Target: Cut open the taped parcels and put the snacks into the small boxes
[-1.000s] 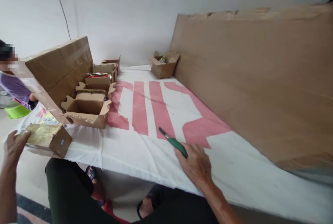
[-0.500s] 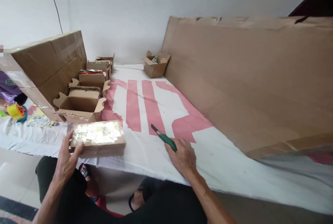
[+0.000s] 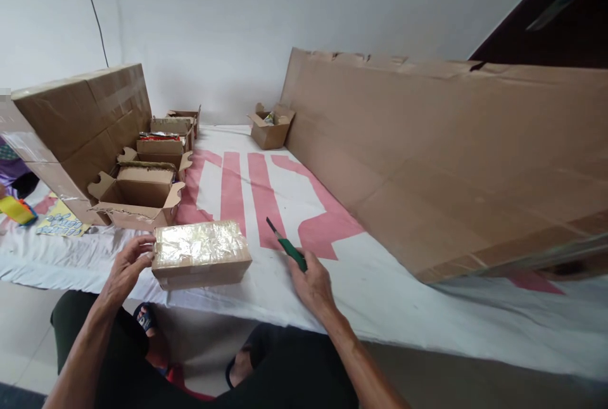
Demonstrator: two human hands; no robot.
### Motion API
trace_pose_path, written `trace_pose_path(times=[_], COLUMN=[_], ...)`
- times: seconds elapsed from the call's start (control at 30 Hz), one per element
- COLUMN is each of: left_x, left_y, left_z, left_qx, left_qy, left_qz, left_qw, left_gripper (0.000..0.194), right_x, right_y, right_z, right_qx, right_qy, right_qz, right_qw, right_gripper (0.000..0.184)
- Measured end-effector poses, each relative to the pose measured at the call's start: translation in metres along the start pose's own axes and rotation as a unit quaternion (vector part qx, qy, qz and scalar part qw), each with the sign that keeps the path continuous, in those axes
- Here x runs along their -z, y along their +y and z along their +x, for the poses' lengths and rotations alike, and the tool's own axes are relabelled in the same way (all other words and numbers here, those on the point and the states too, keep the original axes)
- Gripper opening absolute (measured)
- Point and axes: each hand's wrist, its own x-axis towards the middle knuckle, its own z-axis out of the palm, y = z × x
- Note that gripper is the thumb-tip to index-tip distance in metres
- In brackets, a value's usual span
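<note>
In front of me a taped cardboard box [image 3: 202,247] lies on the cloth-covered table, its top shiny with clear tape. My left hand [image 3: 127,268] is at the box's left end, fingers a little apart, fingertips by its edge but not wrapped round it. My right hand [image 3: 311,279] is closed round the green handle of a utility knife [image 3: 292,253]. The knife's dark blade points up and left, away from me, right of the box and apart from it.
Several open cardboard boxes [image 3: 135,197] stand in a row at left, beside a large carton [image 3: 71,118]. Another open box [image 3: 270,132] is at the back. A big cardboard sheet [image 3: 427,162] leans at right. Yellow tape [image 3: 16,209] and a person's sleeve [image 3: 12,165] show far left.
The taped box has come from the left edge to the table's middle front with my left hand, whose fingers have since loosened from it. The utility knife stays in my right hand.
</note>
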Motion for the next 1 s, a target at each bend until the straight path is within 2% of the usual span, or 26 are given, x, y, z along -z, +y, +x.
trace_pose_path(times=[0.1,0.17,0.23,0.33,0.57,0.7,0.83,1.0], left_x=[-0.005,-0.008,-0.01,-0.012,-0.024,-0.033,-0.033,-0.033], left_y=[0.007,0.008,0.008,0.005,0.007,0.011,0.012,0.007], left_z=[0.0,0.001,0.003,0.006,0.004,-0.003,-0.006,-0.008], left_qx=[0.018,0.019,0.01,0.002,0.01,0.02,0.024,-0.022], left_qy=[-0.016,-0.02,-0.022,-0.029,-0.02,-0.002,-0.023,-0.001], left_qz=[-0.004,0.003,0.016,0.031,0.003,0.009,0.006,0.039], left_qw=[1.0,1.0,1.0,0.999,1.0,1.0,0.999,0.999], left_gripper=[0.05,0.047,0.043,0.039,0.03,0.029,0.029,0.021], right_x=[-0.01,-0.018,-0.024,-0.03,-0.03,-0.029,-0.033,-0.036], right_y=[-0.034,-0.058,-0.078,-0.095,-0.095,-0.085,-0.071,-0.068], right_z=[-0.005,-0.01,-0.016,-0.023,-0.028,-0.034,-0.035,-0.035], right_qx=[-0.072,-0.092,-0.09,-0.082,-0.098,-0.105,-0.085,-0.109], right_qy=[-0.03,-0.061,-0.081,-0.076,-0.069,-0.059,-0.051,-0.044], right_qz=[0.146,0.224,0.264,0.279,0.284,0.245,0.22,0.238], right_qw=[0.986,0.968,0.957,0.954,0.951,0.962,0.971,0.964], right_gripper=[0.057,0.059,0.059,0.058,0.059,0.057,0.054,0.054])
